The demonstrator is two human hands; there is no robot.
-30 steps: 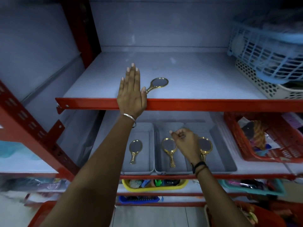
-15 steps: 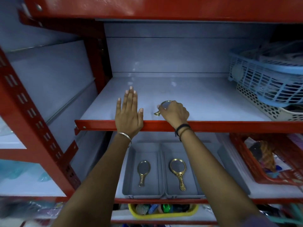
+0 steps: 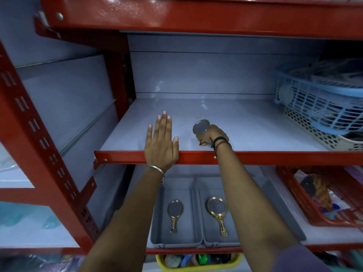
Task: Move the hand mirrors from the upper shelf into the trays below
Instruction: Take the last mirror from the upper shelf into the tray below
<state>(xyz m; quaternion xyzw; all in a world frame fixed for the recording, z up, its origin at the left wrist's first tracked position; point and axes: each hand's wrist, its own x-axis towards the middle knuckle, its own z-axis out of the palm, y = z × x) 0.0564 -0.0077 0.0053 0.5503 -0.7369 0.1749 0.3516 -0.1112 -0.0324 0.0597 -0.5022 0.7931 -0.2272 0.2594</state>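
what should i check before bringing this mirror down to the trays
1. Grip: right hand is closed around the mirror handle, head sticking up. Ok.
2. Mirror clear of the shelf: cannot tell, the handle tip sits near the surface.
3. Left hand lies flat on the shelf edge, out of the path. Ok.
4. Left tray and middle tray each hold a mirror already. Not ok for an empty spot.
5. Third tray: hidden behind the right arm. Cannot tell.
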